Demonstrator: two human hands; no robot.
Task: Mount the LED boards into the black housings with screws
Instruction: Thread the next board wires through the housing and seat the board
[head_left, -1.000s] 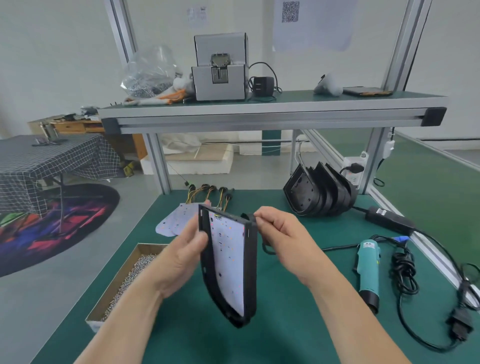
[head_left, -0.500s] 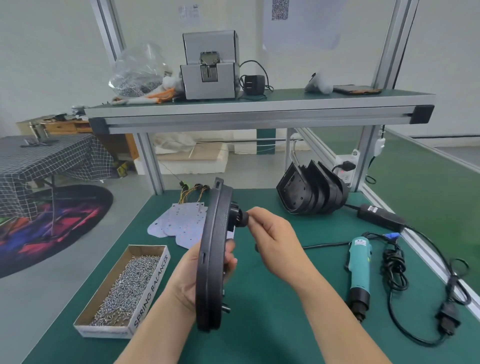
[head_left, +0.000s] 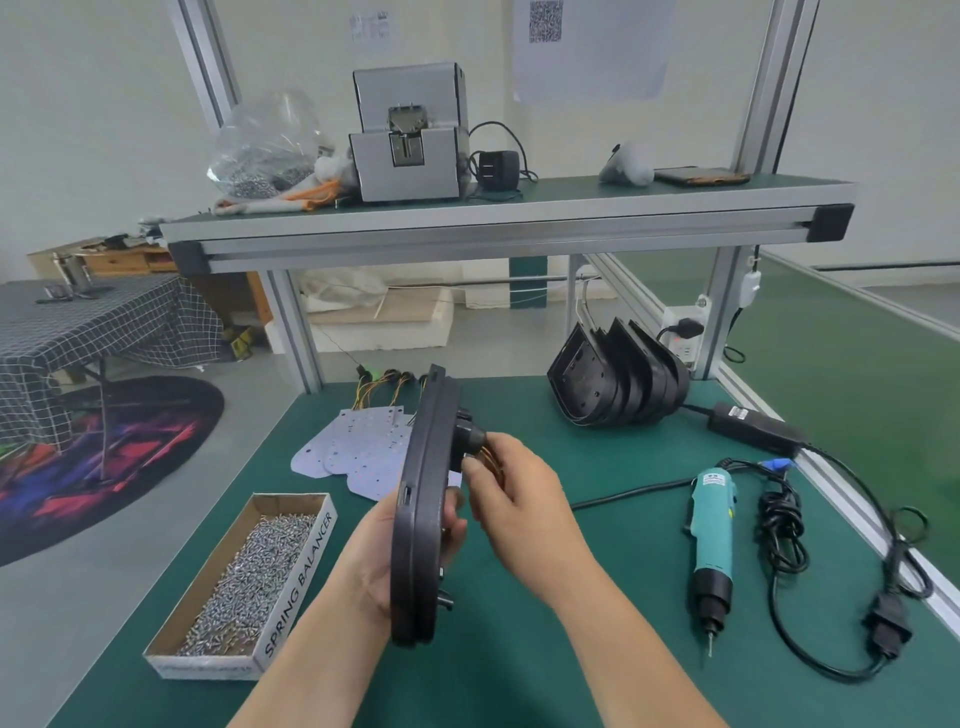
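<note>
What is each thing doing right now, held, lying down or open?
Black housing: held upright, edge toward the camera.
Left hand: grips the housing.
Right hand: pinches its wires.
Screw box: open, full of screws.
Screwdriver: lying down, unheld.
LED boards: lying flat.
Spare housings: stacked, leaning.

Left hand (head_left: 366, 564) and right hand (head_left: 522, 501) are bare, forearms (head_left: 641, 652) apparently too.

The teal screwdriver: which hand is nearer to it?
Right. The right hand, pinching the wires, lies left of the screwdriver; the left hand, gripping the black housing, is farther left.
</note>
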